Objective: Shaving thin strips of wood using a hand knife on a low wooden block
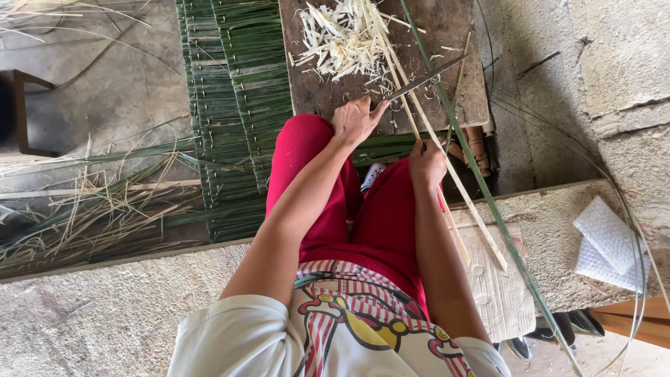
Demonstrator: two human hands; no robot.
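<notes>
Wooden board (447,49), dark and worn, fills the upper middle of my head view, and a heap of pale shavings (342,35) lies on its far part. My left hand (357,120) sits at the board's near edge, above my left knee in red trousers (377,223). Its fingers are curled round the handle of a knife (426,78), so it is closed in a grip; the thin dark blade runs up and to the right across the board. My right hand (426,164) is lower and just to the right, over my right thigh, closed as a fist round pale stripped strips (419,115). These strips rise from the fist across the board, pass under the blade and reach the shavings; their lower ends run down past my right thigh over a pale ribbed sheet (499,293). A long green stalk (481,188) crosses the same region diagonally, from the board's top edge down to the bottom right, lying just beside the strips.

Left of the board, a mat of bound green slats (230,105) hangs down over the concrete floor (118,84). Loose dried leaves (91,209) lie scattered at the left. I sit on a rough stone ledge (139,307), and two white padded sheets (607,244) rest on it at the right.
</notes>
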